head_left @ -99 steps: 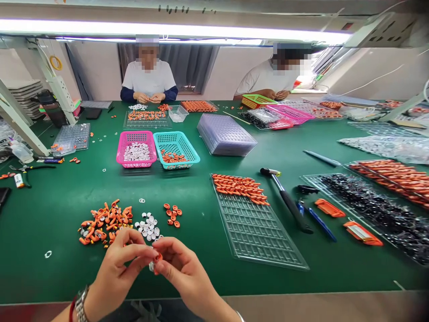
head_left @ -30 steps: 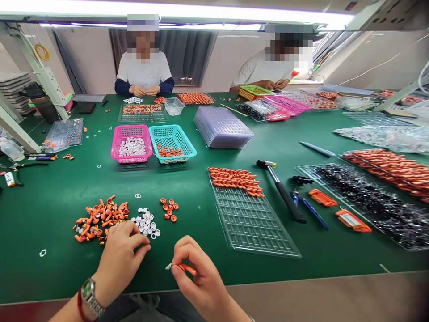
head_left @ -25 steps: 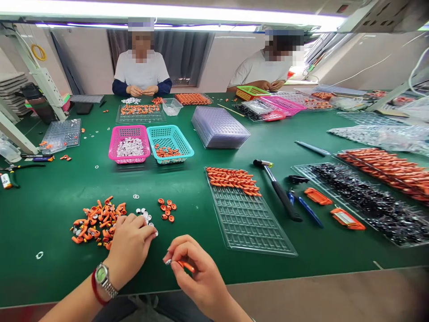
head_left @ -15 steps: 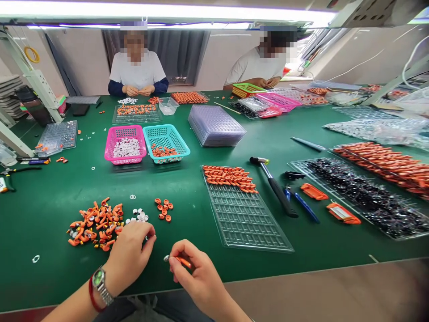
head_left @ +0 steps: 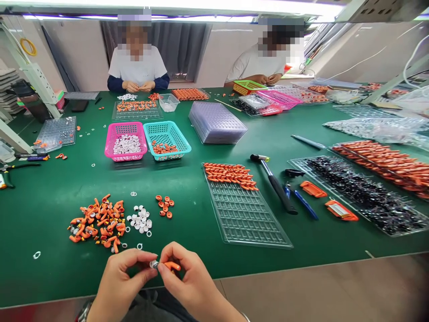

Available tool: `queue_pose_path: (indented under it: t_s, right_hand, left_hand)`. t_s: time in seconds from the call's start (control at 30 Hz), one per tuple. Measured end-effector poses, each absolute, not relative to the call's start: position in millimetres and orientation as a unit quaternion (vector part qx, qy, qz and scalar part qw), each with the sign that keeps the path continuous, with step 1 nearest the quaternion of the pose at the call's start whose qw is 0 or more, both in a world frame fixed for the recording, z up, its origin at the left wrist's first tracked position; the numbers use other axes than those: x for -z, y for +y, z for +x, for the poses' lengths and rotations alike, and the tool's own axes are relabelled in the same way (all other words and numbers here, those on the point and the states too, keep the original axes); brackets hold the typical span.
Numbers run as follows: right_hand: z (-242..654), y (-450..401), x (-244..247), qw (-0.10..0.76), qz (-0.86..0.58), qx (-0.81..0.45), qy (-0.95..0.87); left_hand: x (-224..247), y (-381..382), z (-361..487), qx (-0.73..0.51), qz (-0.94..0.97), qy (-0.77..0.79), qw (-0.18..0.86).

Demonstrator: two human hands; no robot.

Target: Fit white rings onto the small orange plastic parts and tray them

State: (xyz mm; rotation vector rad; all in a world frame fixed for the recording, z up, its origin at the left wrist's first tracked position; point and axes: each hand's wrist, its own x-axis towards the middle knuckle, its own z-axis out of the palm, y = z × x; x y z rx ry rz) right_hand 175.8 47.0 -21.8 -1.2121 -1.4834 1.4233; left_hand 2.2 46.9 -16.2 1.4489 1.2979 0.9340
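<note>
My right hand (head_left: 184, 270) pinches an orange earbud-like piece (head_left: 172, 265) near the table's front edge. Against the inner end of that piece, my left hand (head_left: 129, 273) closes thumb and forefinger on a small whitish ring or cap (head_left: 153, 264); its exact shape is too small to tell. Beyond my left hand lie a heap of orange pieces (head_left: 100, 219) and a cluster of small white caps (head_left: 140, 219). Several round orange caps (head_left: 165, 206) sit to the right of the white ones. Loose white rings (head_left: 140, 246) lie just past my fingers.
A partly filled clear tray (head_left: 250, 219) lies right of centre, beside a hammer (head_left: 275, 185) and blue-handled pliers (head_left: 305, 205). Pink (head_left: 125, 157) and turquoise (head_left: 170, 155) baskets stand farther back, near stacked clear trays (head_left: 217, 123). Two people sit across the table.
My left hand has moved from beside the white caps down to my right hand, uncovering the caps. My right hand has shifted slightly left with the orange piece, and the hands now meet.
</note>
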Motion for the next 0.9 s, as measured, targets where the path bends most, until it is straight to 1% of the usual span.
queue_pose_path:
  t_s: [0.13, 0.5, 0.9]
  right_hand:
    - [173, 47, 22, 0.351, -0.477, -0.57, -0.57]
    - [172, 48, 21, 0.335, -0.48, -0.575, -0.571]
    - [172, 45, 21, 0.341, -0.484, -0.571, -0.569]
  left_hand:
    - [15, 44, 3, -0.406, 0.621, 0.522, 0.421]
    - [19, 40, 1, -0.426, 0.651, 0.491, 0.392]
    - [17, 36, 1, -0.425, 0.688, 0.477, 0.344]
